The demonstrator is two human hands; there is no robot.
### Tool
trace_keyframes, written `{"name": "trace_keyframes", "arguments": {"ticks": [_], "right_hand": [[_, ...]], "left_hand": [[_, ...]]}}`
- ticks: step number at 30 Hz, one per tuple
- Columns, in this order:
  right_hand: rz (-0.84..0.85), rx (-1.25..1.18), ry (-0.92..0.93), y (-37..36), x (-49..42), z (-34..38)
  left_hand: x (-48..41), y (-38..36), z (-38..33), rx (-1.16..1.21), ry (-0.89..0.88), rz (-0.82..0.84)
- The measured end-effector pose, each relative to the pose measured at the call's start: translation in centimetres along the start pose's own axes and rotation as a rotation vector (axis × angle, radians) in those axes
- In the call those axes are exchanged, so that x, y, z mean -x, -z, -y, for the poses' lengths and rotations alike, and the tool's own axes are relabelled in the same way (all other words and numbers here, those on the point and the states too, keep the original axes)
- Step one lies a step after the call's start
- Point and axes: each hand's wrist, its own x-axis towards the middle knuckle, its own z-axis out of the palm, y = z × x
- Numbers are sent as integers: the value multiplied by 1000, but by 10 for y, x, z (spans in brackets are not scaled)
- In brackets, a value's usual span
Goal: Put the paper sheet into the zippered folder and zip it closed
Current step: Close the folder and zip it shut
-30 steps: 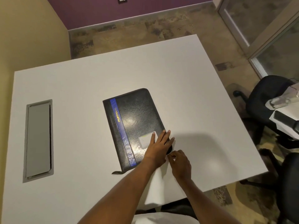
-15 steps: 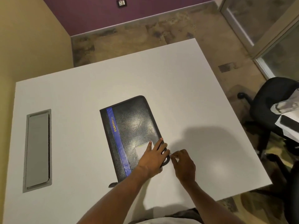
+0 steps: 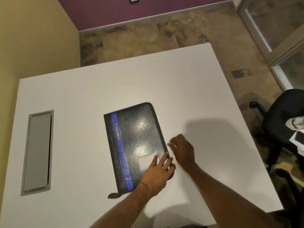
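The black zippered folder [image 3: 138,134], with a blue stripe and yellow lettering, lies shut on the white table [image 3: 82,96]. My left hand [image 3: 158,173] presses flat on its near right corner, fingers spread, beside a pale label window [image 3: 146,161]. My right hand [image 3: 182,150] is at the folder's right edge, thumb and finger pinched on the small zipper pull [image 3: 168,143], about halfway along that edge. A white paper sheet [image 3: 166,208] lies by the table's near edge, partly under my left forearm.
A grey recessed cable hatch [image 3: 37,152] is set into the table at the left. A black tab [image 3: 113,195] sticks out at the folder's near left corner. A black office chair [image 3: 279,122] stands off the table's right side.
My right hand has slid the zipper pull from the folder's near right corner farther up its right edge. My left hand stays pressed on the near corner. The camera has tilted.
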Motion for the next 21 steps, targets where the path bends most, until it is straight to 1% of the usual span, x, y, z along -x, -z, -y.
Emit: {"name": "trace_keyframes", "arguments": {"ticks": [4,10,16,18,21], "right_hand": [[11,12,44,1,-30,8],[41,23,61,-2,-73,20],[9,-91,77,-3,-111,32],[9,-106,75,-3,-120,33],[36,-70,82,-5,-128,32]], "left_hand": [[2,-4,0,27,9,-1],[4,-12,-1,35,26,-8],[10,-17,-1,43,33,3],[12,-19,0,76,24,-23],[5,-12,12,205,49,-144]]}}
